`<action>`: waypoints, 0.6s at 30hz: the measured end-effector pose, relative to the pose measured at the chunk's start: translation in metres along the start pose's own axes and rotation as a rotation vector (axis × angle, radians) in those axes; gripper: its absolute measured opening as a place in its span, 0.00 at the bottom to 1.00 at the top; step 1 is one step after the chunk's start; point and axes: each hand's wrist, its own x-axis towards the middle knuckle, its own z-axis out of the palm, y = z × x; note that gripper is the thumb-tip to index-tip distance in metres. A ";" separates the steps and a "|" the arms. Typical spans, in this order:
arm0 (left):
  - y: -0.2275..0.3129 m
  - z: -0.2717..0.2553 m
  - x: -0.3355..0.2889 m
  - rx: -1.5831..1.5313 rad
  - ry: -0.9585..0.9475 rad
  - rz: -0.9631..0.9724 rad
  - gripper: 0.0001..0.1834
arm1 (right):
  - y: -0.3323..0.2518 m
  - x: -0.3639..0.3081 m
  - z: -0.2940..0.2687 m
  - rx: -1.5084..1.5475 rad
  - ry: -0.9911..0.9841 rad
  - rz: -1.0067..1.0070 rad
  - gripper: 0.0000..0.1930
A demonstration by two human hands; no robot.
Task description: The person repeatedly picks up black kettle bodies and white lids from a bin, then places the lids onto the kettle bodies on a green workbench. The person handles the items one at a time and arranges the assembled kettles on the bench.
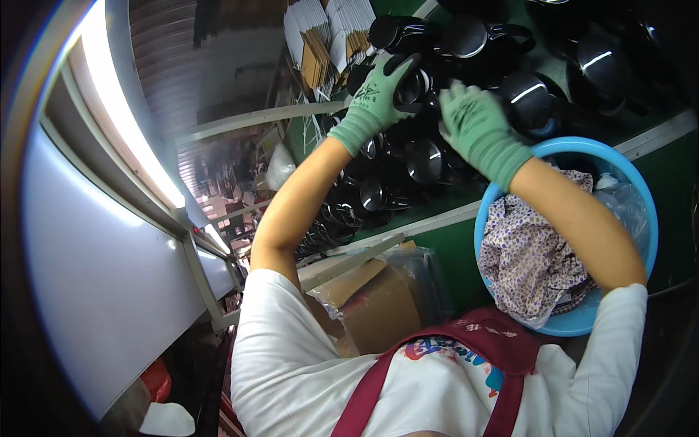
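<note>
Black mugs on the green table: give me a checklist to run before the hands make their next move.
1. Left hand grips a black mug: ok.
2. Right hand holds something: cannot tell, palm hidden.
3. Both green gloves on: ok.
4. Blue basin with floral cloth sits beside the right forearm: ok.
5. Pile of black mugs stable: cannot tell.
6. Folded cartons lie near the left hand: ok.
</note>
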 end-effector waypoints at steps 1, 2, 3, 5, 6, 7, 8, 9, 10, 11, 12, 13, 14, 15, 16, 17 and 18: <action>0.003 -0.002 0.004 -0.036 0.004 -0.037 0.56 | -0.003 -0.003 0.013 -0.110 0.054 -0.021 0.31; 0.000 -0.003 0.004 -0.073 0.003 -0.086 0.55 | -0.011 -0.004 0.014 0.020 0.004 0.007 0.33; -0.003 -0.003 0.005 -0.110 0.003 -0.135 0.54 | -0.016 0.004 0.016 -0.084 -0.178 0.039 0.34; -0.013 -0.003 0.014 -0.248 0.083 -0.264 0.53 | -0.010 0.009 0.043 -0.192 -0.082 0.113 0.33; -0.015 -0.006 0.012 -0.155 0.013 -0.253 0.53 | -0.003 0.005 0.056 -0.051 -0.085 0.126 0.32; -0.014 -0.010 0.011 -0.062 -0.047 -0.243 0.54 | 0.008 0.003 0.065 0.084 -0.082 0.131 0.30; -0.001 -0.015 0.008 -0.098 -0.126 -0.318 0.54 | 0.014 -0.004 0.067 0.061 -0.015 0.040 0.23; 0.000 -0.010 0.008 -0.047 -0.086 -0.273 0.54 | 0.020 -0.009 0.069 0.102 0.006 0.012 0.21; 0.005 -0.007 0.010 -0.027 -0.085 -0.279 0.54 | 0.020 -0.015 0.072 0.108 0.011 0.010 0.20; 0.009 -0.008 0.012 -0.006 -0.085 -0.286 0.54 | 0.020 -0.018 0.075 0.116 0.016 0.007 0.20; 0.009 -0.009 0.015 0.016 -0.074 -0.282 0.54 | 0.021 -0.017 0.078 0.112 0.055 -0.002 0.20; 0.009 -0.006 0.019 0.031 -0.069 -0.271 0.54 | 0.024 -0.017 0.080 0.106 0.088 -0.001 0.20; 0.011 -0.008 0.023 0.019 -0.077 -0.303 0.54 | 0.024 -0.016 0.075 0.115 0.098 0.005 0.20; 0.014 -0.009 0.025 -0.013 -0.142 -0.372 0.54 | 0.024 -0.015 0.070 0.105 -0.012 0.032 0.21; 0.017 -0.014 0.027 0.033 -0.183 -0.395 0.54 | 0.023 -0.013 0.072 0.046 -0.021 0.019 0.23; 0.019 -0.015 0.028 0.080 -0.224 -0.416 0.53 | 0.021 -0.013 0.075 -0.014 -0.031 0.006 0.25; 0.018 -0.012 0.030 0.054 -0.246 -0.432 0.53 | 0.022 -0.014 0.078 0.004 -0.031 0.008 0.24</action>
